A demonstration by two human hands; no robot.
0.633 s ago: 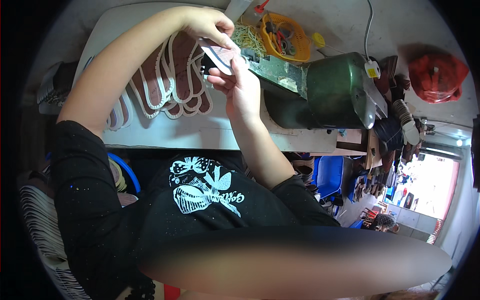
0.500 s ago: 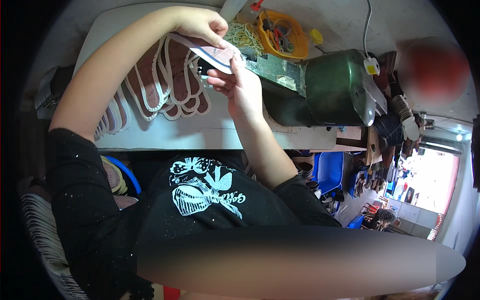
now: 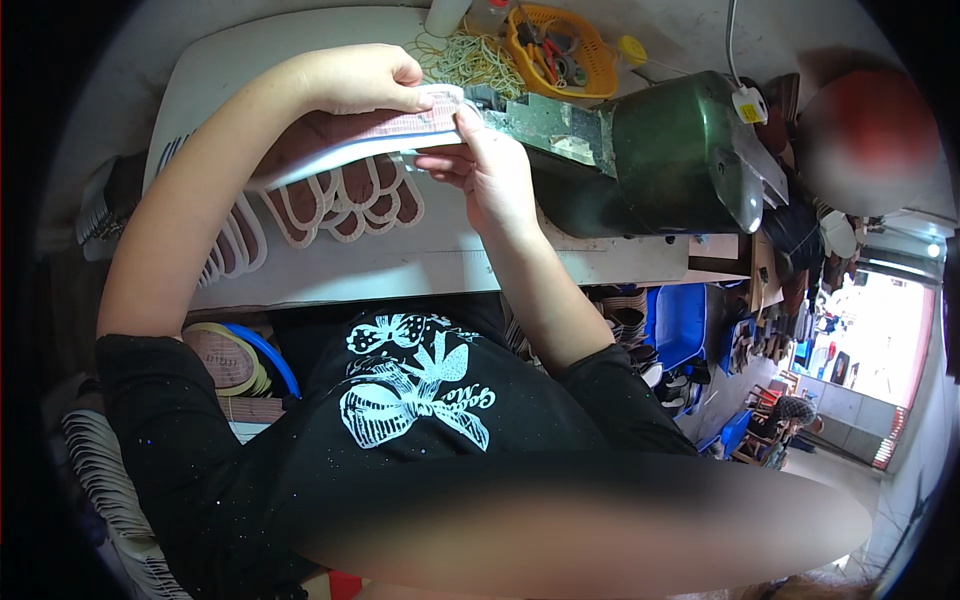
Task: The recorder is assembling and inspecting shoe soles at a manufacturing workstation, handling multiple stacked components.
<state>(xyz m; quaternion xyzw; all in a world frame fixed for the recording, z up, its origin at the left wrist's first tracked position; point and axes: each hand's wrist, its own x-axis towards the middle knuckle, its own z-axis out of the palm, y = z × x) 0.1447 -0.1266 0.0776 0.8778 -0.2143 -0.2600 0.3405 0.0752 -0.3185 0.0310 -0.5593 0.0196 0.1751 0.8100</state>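
Observation:
A long pinkish insole (image 3: 375, 124) with a white edge band and a blue line along its side is held up over the white table, at the head of a green sewing machine (image 3: 672, 150). My left hand (image 3: 365, 78) grips its upper edge near the tip, thumb on top. From the right, my right hand (image 3: 497, 178) pinches the same end between thumb and fingers, close by the machine's head. The needle area is hidden behind the insole and fingers. Below it, several similar white-edged insoles (image 3: 352, 205) lie overlapped on the table.
A yellow basket (image 3: 603, 75) with tools and tape stands at the back, beside a tangle of pale cord (image 3: 468, 60). Stacked insoles (image 3: 110, 480) sit at lower left, near a blue-rimmed container (image 3: 268, 350). A blue bin (image 3: 680, 325) stands below the table at right. Another person sits farther off.
The insole has swung to show more of its length, its far end now lower at left. My left hand has dropped slightly and moved left; my right hand still pinches the tip.

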